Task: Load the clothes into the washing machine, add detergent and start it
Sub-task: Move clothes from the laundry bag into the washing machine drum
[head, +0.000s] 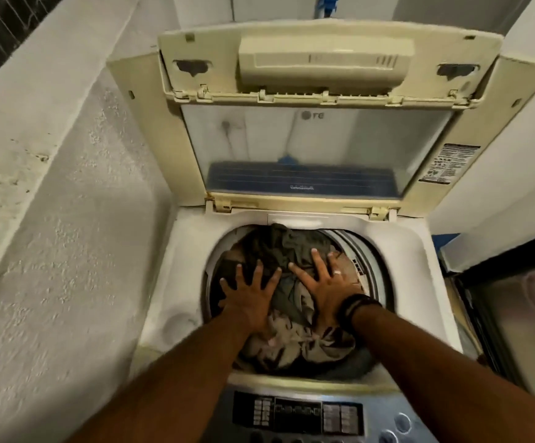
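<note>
A cream top-loading washing machine (176,260) stands below me with its folding lid (320,129) raised at the back. The round drum is full of dark green and brown patterned clothes (291,343). My left hand (250,297) lies flat on the pile with fingers spread. My right hand (326,282), with a ring and dark wristbands, presses flat on the clothes beside it, fingers also spread. Neither hand grips any fabric. The grey control panel (301,414) with buttons and a display sits at the near edge. No detergent is in view.
A rough white wall (52,251) runs close along the left of the machine. To the right stands a dark appliance or bin (515,318) with a pinkish round object on it. A blue fitting (325,3) shows on the wall behind the lid.
</note>
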